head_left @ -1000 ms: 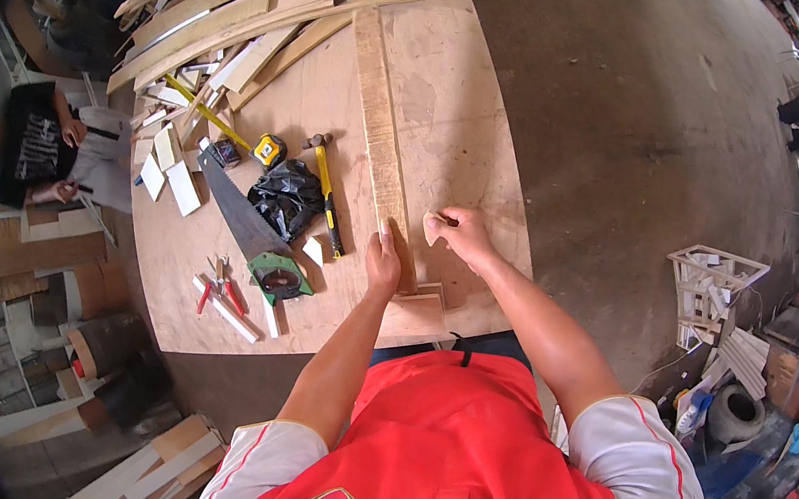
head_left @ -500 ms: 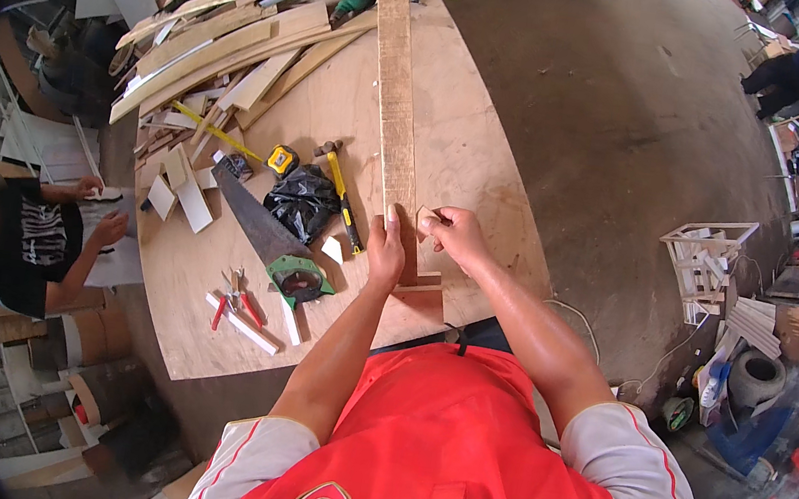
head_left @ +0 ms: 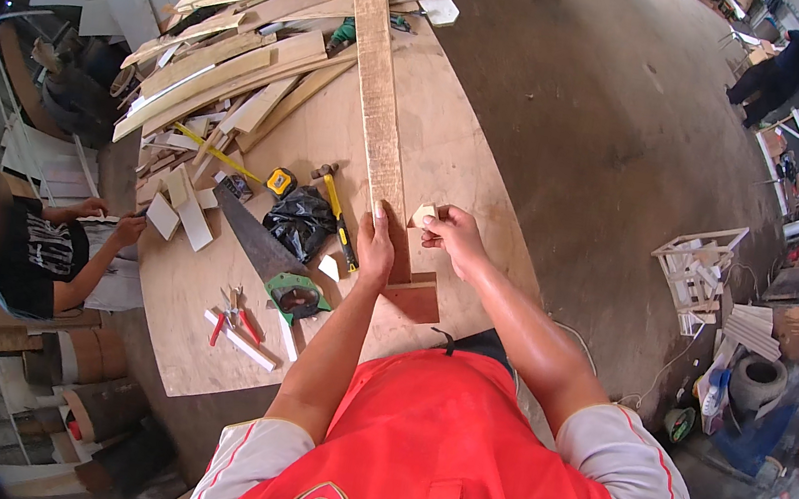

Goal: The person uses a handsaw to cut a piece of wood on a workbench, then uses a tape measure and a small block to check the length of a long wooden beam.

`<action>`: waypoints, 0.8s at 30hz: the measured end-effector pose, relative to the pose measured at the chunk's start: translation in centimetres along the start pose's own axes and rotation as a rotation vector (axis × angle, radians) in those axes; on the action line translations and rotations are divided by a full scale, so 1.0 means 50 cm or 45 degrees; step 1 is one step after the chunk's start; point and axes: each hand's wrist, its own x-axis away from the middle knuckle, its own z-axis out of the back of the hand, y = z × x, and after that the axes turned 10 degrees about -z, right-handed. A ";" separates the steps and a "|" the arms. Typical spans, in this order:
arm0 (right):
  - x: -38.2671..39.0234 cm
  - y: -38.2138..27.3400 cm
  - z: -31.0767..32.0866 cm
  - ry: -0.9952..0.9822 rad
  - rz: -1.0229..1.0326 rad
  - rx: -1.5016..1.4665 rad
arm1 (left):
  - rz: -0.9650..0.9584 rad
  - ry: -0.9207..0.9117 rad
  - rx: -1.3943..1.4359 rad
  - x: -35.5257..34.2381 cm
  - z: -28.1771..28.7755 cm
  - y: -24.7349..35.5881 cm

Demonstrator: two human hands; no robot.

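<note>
Currently, I have the long board (head_left: 376, 85) in the left hand (head_left: 377, 255), thumb along its top near the close end, fingers mostly hidden beneath; it stretches away from that grip, its far end over the wood pile (head_left: 231, 76). Just right of it, the right hand (head_left: 456, 239) pinches a small pale piece (head_left: 423, 214) between thumb and fingers, beside the board's edge; I can't make out whether they touch. With so much length beyond the left grip, I'd judge a firm hold matters, since the far end could swing or tip. I'd pinch the piece lightly and clear my fingertips from the edge. Nearer than the left grip lies a reddish block (head_left: 413, 300) on the table (head_left: 444, 154). To its left are the hammer (head_left: 341, 218), black bag (head_left: 300, 224), saw (head_left: 258, 237) and red-handled pliers (head_left: 248, 325).
</note>
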 end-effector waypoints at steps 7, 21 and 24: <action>-0.001 -0.018 -0.003 0.061 0.161 0.080 | -0.018 0.072 0.049 -0.004 -0.004 0.044; 0.027 -0.041 -0.016 0.079 0.010 0.124 | -0.085 0.120 0.039 -0.019 -0.003 0.053; 0.034 -0.027 -0.033 0.144 -0.037 0.270 | -0.138 0.134 0.010 -0.022 -0.007 0.036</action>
